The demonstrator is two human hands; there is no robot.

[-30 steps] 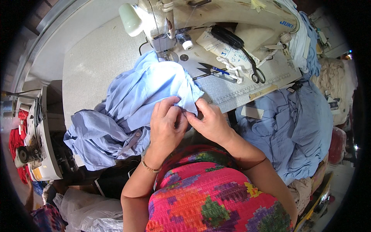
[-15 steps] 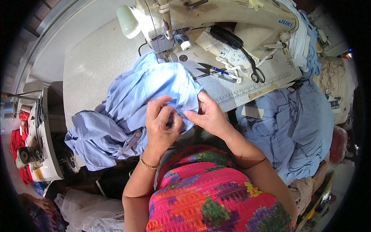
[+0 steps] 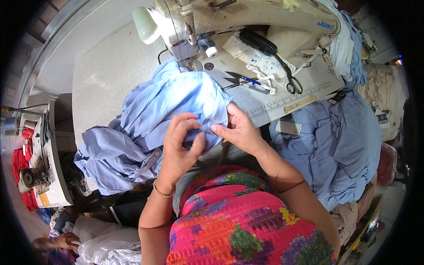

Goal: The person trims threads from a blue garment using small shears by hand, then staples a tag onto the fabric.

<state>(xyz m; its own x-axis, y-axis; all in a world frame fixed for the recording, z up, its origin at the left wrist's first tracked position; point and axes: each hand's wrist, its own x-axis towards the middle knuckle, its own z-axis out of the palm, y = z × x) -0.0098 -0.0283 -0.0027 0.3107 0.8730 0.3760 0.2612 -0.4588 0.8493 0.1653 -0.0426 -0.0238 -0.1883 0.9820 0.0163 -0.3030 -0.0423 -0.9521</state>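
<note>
A light blue garment, with a small button showing near its lower folds, lies bunched on the sewing table. Its far end reaches under the needle area of the sewing machine. Pinched between thumb and fingers of my right hand is the garment's right edge; the fingers go behind the cloth. My left hand hovers over the near part of the garment, thumb and fingers apart, with nothing visible in it. Whether its fingertips touch the cloth I cannot tell.
Thread snips, black-handled scissors and a white cord lie right of the needle. More blue garments are heaped at the right. Another machine stands left. A co-worker's hand is beside plastic bags at lower left.
My left hand has opened from a curled pinch and drawn slightly toward me and left. My right hand keeps its hold. At lower left, a co-worker's hand has come into clearer view.
</note>
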